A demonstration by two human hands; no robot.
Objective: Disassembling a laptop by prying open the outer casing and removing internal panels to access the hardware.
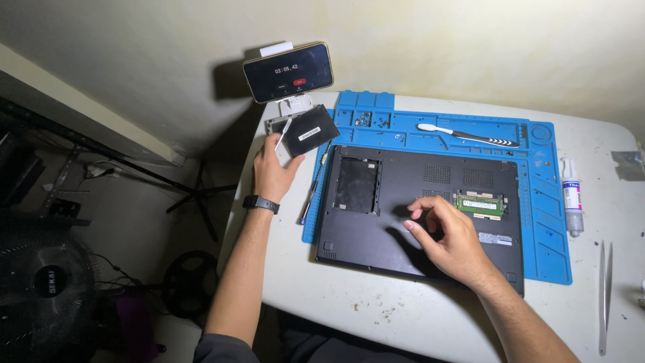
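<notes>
The left hand (pixel 272 171) reaches up toward the upper middle of the frame, arm nearly straight, a dark band at the wrist. Its fingers close on a black flat drive (pixel 311 131), tilted at the table's far left corner, just below a phone (pixel 287 71) propped on a stand. A thin pale piece sits against the thumb; whether it is part of the drive is hard to tell in the dim light.

The right hand (pixel 447 235) hovers at centre frame over an upturned black laptop (pixel 416 215), wrist bent, fingers loosely curled and holding nothing. A green memory module (pixel 479 204) lies in its slot just right of the fingertips. The laptop rests on a blue repair mat (pixel 544 202). At the right edge lie a small white tube (pixel 572 198) and tweezers (pixel 605 296).
</notes>
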